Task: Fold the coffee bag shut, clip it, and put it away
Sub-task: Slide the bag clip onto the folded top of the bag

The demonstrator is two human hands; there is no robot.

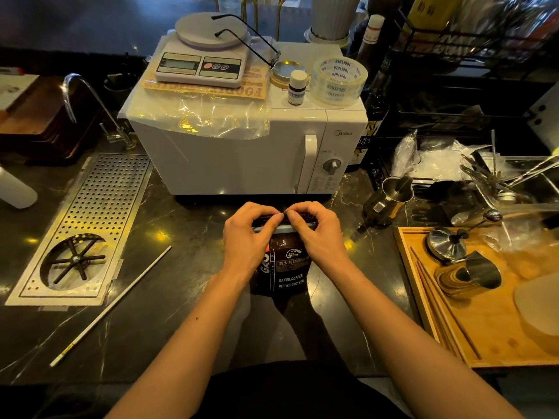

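Observation:
A dark brown coffee bag (284, 267) with white lettering stands upright on the black marble counter (181, 225), just in front of the white microwave. My left hand (248, 237) and my right hand (314, 234) both pinch the bag's top edge (282, 220), thumbs and forefingers meeting at its middle. The top looks folded over into a flat dark band, with a pale strip showing just beneath the fingers. I cannot tell whether that strip is a clip. Both hands hide most of the fold.
The white microwave (242, 152) stands close behind the bag, carrying a scale (202, 62), a tape roll (340, 81) and a small bottle (297, 87). A perforated metal drip tray (87, 225) and a white stick (112, 303) lie left. A wooden tray (490, 322) with metal tools sits right, a steel pitcher (390, 201) behind it.

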